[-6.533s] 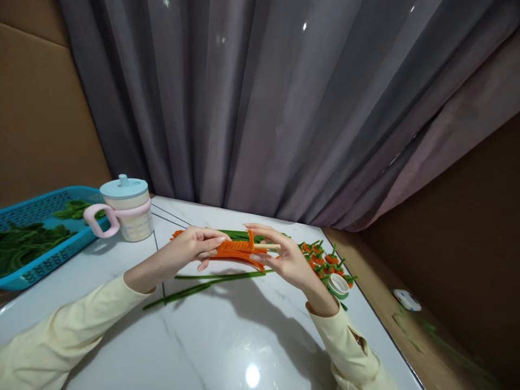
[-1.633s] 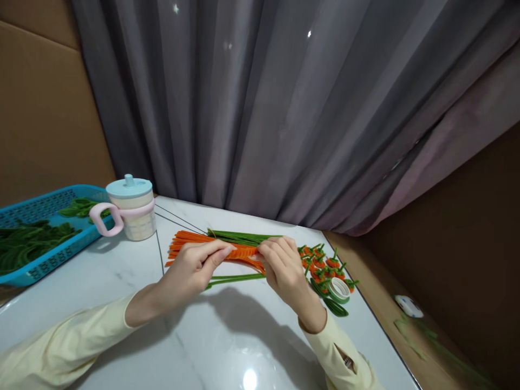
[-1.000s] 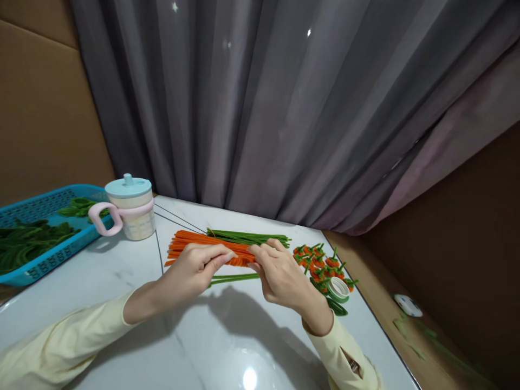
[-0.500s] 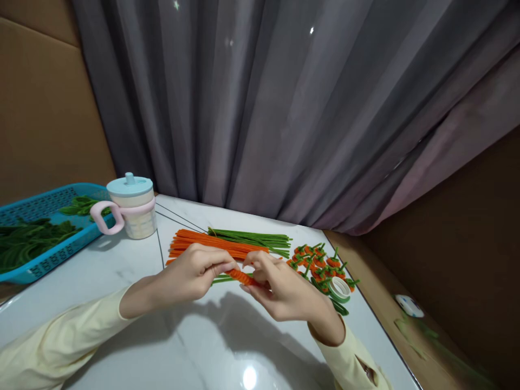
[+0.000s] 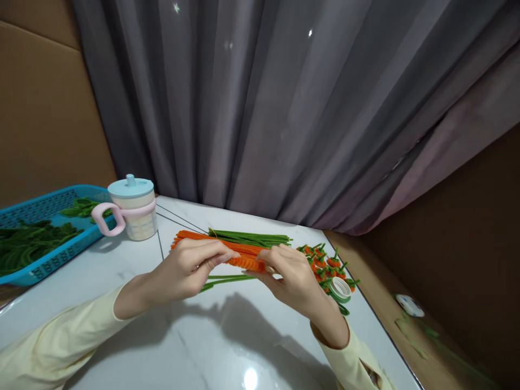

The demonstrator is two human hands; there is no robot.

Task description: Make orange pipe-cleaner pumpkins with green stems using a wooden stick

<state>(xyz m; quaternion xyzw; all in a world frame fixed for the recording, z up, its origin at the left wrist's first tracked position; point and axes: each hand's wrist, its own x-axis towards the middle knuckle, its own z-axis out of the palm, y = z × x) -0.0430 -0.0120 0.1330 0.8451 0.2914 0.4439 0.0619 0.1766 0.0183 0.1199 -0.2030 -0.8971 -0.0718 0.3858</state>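
My left hand (image 5: pixel 190 268) and my right hand (image 5: pixel 290 273) hold a coiled orange pipe cleaner (image 5: pixel 247 263) between their fingertips, just above the white marble table (image 5: pixel 170 336). Behind it lies a flat bundle of orange pipe cleaners (image 5: pixel 195 238) and a bundle of green pipe cleaners (image 5: pixel 252 237). Two loose green stems (image 5: pixel 221 280) lie under my hands. Whether a stick sits inside the coil is hidden.
Several small orange-and-green pipe-cleaner pieces (image 5: pixel 325 262) and a roll of green tape (image 5: pixel 340 288) lie at the right. A lidded cup with a pink handle (image 5: pixel 130 208) and a blue basket (image 5: pixel 49 260) of green leaves stand at the left. A grey curtain (image 5: pixel 284 108) hangs behind.
Both hands dipped toward me half a second ago and have risen slightly again; the orange coil has lengthened between my fingertips. Earlier the right hand pressed on the orange bundle.
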